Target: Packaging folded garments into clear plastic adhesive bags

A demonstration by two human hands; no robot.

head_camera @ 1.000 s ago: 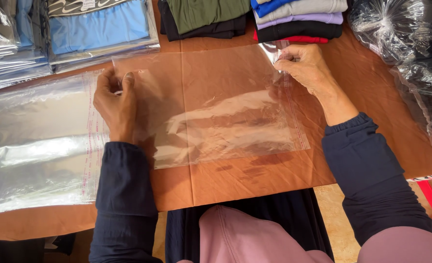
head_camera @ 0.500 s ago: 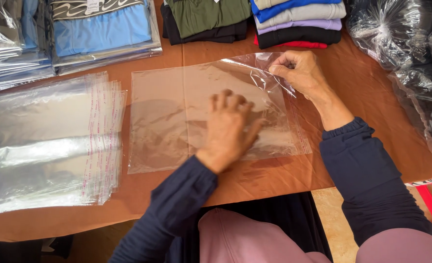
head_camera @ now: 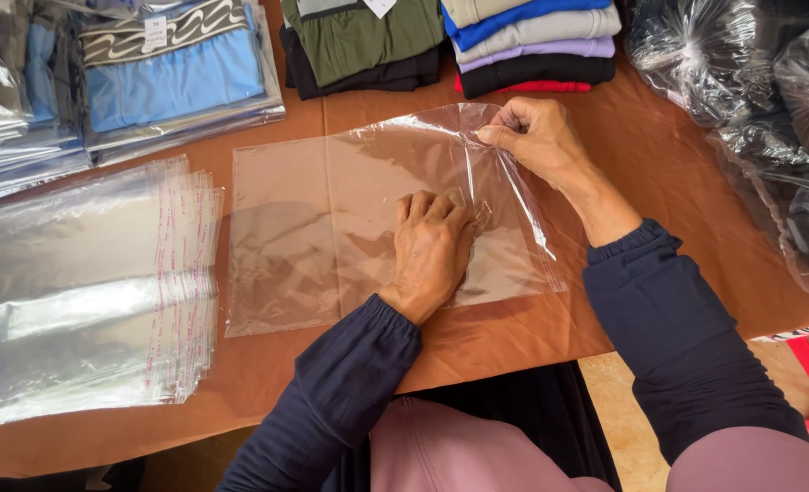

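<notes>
A clear plastic bag [head_camera: 313,228] lies flat on the brown table [head_camera: 659,182] in front of me. My left hand [head_camera: 432,251] presses palm down on the bag's right half, fingers together and pointing away from me. My right hand [head_camera: 532,137] pinches the bag's upper right edge, by the flap with its adhesive strip, and lifts it off the table. Both arms wear dark blue sleeves.
A stack of clear bags [head_camera: 76,292] lies at the left. Bagged blue garments [head_camera: 167,82] sit at the back left, folded shirts [head_camera: 359,41] and a stack of coloured folded clothes [head_camera: 527,46] at the back. Crinkled plastic bundles [head_camera: 751,82] fill the right side.
My left hand left the bag's left edge and slid right across it to press near the flap. My right hand keeps its pinch and has raised the flap edge.
</notes>
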